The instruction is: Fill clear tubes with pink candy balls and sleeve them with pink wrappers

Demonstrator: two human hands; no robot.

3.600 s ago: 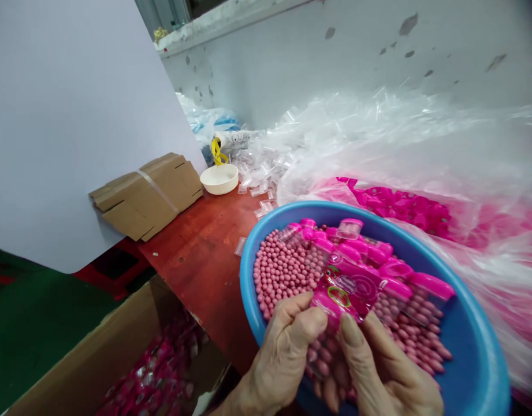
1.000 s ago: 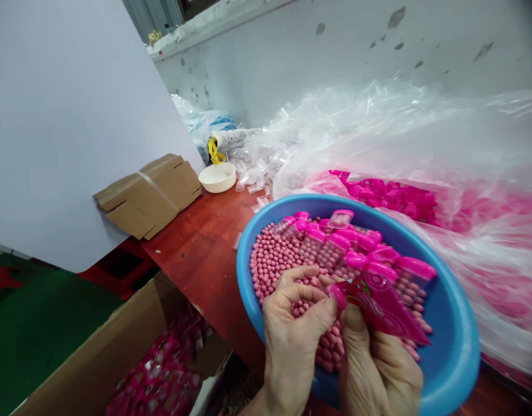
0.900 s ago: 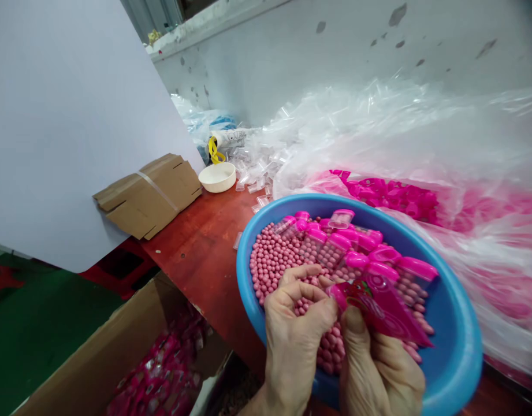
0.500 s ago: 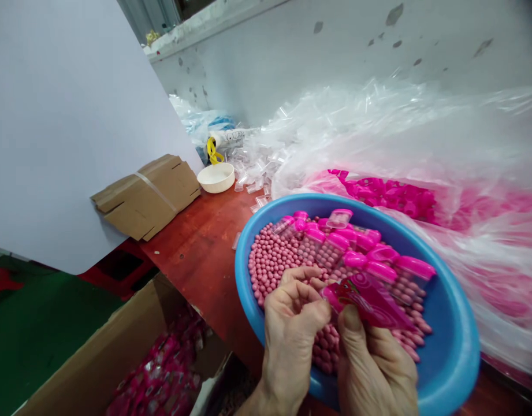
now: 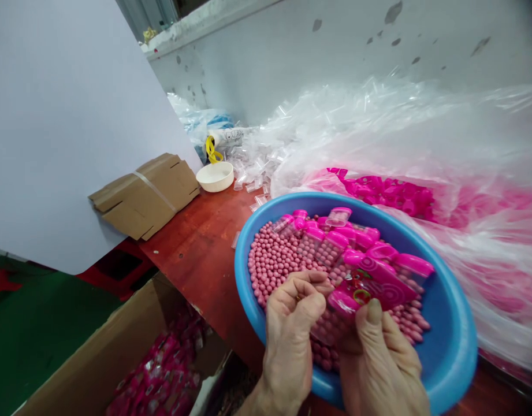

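R hand grips pink-capped tube, L hand pinched just beside it.

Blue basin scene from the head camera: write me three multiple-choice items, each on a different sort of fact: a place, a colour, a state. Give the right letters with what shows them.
1. Where does the white bowl stand?
A. in the cardboard box
B. on the reddish wooden bench top
C. on the floor

2. What colour is the round basin holding the pink beads?
A. blue
B. green
C. white

3. What is the right hand doing?
A. resting flat on the bench top
B. lifting the white bowl
C. gripping a pink-capped labelled tube

Answers:
1. B, the bowl sits on the board, beyond the basin.
2. A, its rim and inner wall show blue around the beads.
3. C, the thumb presses on the tube above the basin.
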